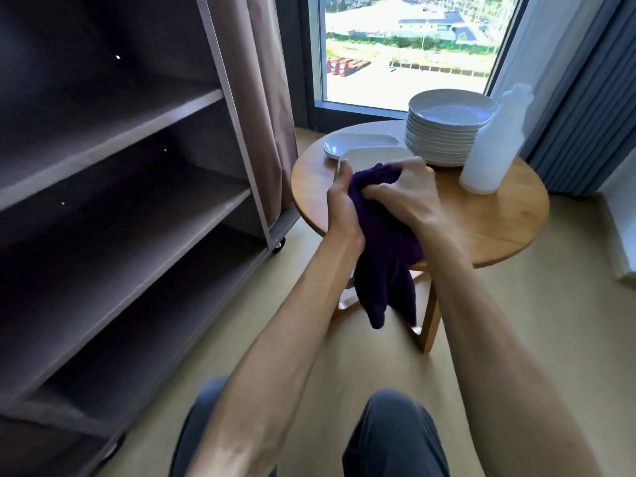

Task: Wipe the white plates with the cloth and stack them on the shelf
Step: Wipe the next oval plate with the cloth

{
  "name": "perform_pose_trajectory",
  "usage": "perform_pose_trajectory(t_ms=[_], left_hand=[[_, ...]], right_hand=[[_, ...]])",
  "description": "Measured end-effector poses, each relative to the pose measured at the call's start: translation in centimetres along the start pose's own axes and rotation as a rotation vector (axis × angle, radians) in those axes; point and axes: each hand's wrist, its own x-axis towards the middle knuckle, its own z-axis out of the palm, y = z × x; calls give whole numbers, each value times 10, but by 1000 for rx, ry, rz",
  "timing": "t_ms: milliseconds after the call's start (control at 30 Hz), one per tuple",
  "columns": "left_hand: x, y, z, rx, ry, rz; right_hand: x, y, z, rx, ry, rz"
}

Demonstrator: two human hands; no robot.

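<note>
A white plate is tilted up over the round wooden table; my left hand grips its left edge. My right hand clutches a dark purple cloth against the plate, and the cloth's loose end hangs down below the table edge. Another white plate lies flat on the table behind it. A tall stack of white plates stands at the table's back. The brown fabric shelf unit is at the left, its boards bare.
A white spray bottle stands on the table to the right of the plate stack. Behind the table are a window and blue curtains. A brown curtain flap hangs at the shelf's right side. My knees show at the bottom over a pale floor.
</note>
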Motion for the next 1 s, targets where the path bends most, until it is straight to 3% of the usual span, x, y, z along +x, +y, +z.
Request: perform_pose_trajectory(t_ms=[133,400,567,700,800,1000], left_hand=[[-7,8,-8,-54,-22,5],[7,28,-12,16,39,41],[27,39,-31,-37,-1,40],[43,49,-37,-22,23,-17],[65,53,-45,-56,46,63],[80,55,-43,-34,28,116]], right_hand=[[-6,-14,5,74,-113,-125],[9,-27,20,53,-82,-189],[52,-33,48,79,-35,-127],[84,-26,56,76,124,-4],[103,-11,51,70,254,120],[115,0,40,-172,304,211]])
